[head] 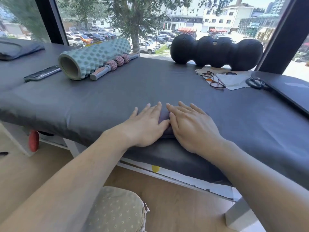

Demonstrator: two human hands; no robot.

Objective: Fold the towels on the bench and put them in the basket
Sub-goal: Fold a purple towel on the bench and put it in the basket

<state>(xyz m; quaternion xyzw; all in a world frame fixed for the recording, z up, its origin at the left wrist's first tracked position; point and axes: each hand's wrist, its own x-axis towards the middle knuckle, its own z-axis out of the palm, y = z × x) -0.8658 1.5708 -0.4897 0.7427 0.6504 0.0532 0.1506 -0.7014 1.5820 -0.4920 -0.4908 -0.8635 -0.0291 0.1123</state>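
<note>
A dark grey towel (100, 97) lies spread across the padded bench (184, 158). Near the bench's front edge, a small folded dark bundle (164, 118) shows between my hands. My left hand (143, 126) lies flat on the cloth with straight fingers. My right hand (190, 126) rests flat beside it, thumbs almost touching. Both palms press down on the bundle. No basket is in view.
A teal foam roller (93, 59), a massage stick (113, 66) and a phone (41, 73) lie at the back left. A black peanut roller (215, 51), glasses (213, 79), scissors (255, 82) and a laptop (289, 91) sit at the right. Another folded dark cloth (16, 48) rests far left.
</note>
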